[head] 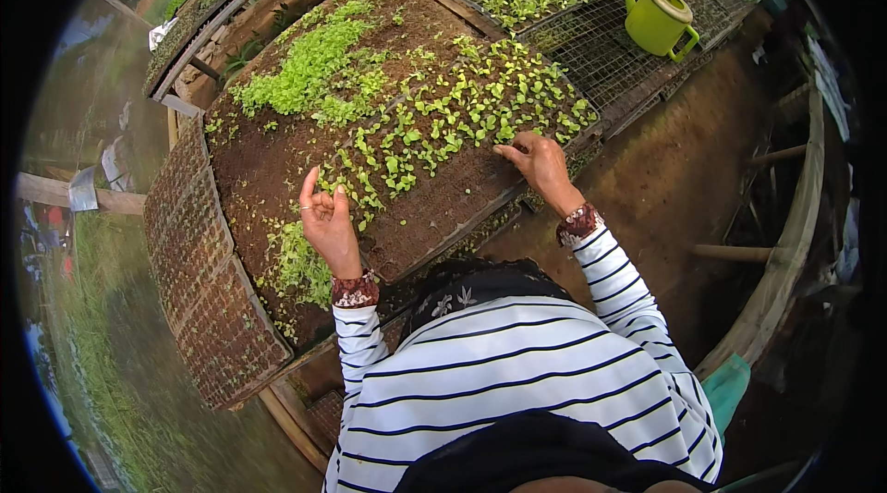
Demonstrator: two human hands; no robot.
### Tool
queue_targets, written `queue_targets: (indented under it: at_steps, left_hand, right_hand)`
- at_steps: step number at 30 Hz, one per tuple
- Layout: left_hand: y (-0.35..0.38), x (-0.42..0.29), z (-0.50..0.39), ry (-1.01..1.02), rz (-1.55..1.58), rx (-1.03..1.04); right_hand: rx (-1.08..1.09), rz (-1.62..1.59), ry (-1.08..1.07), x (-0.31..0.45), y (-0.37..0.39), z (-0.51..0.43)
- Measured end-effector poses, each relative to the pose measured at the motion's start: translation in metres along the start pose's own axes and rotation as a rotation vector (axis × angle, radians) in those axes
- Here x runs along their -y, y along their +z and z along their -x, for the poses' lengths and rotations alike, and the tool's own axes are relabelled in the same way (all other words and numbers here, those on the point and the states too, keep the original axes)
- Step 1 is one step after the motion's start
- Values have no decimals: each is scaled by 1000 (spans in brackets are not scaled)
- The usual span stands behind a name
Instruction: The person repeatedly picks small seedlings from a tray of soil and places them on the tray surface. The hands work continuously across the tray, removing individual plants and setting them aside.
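Note:
My left hand [328, 223] hovers over the left edge of the small leafy seedlings [478, 105], its index finger and thumb apart. Nothing shows between them, and a ring sits on one finger. Thumb and fingertips of my right hand [544, 164] come together low over the soil of a seedling tray [457, 212], at the border of the seedling rows. Whether a tiny seedling is between those fingertips is too small to tell. The near strip of this tray is mostly bare dark soil with a few tiny sprouts.
Beyond lies a dense bright green seedling patch [305, 70], with another clump of seedlings [298, 261] near my left wrist. A cell tray [215, 271] borders the left side. A green watering can [658, 18] stands on wire mesh [589, 67] at the right. Wooden rails [776, 285] curve along the right.

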State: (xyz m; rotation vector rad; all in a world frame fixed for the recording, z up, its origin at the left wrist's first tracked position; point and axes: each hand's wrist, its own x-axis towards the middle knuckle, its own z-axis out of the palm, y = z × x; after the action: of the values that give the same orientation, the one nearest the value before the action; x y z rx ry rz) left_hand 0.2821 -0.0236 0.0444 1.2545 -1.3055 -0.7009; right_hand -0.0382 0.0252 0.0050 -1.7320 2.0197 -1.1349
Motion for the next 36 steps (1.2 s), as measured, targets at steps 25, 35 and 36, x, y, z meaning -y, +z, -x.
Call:
queue_targets:
  at_steps: [25, 35, 36]
  left_hand:
    - [-134, 98, -133, 121, -550, -3]
    - [-48, 166, -241, -138, -143, 37]
    - [-39, 175, -249, -154, -160, 39]
  right_hand:
    - [93, 15, 788, -128, 70, 278]
    - [243, 0, 1063, -126, 94, 353]
    - [244, 5, 1087, -120, 90, 352]
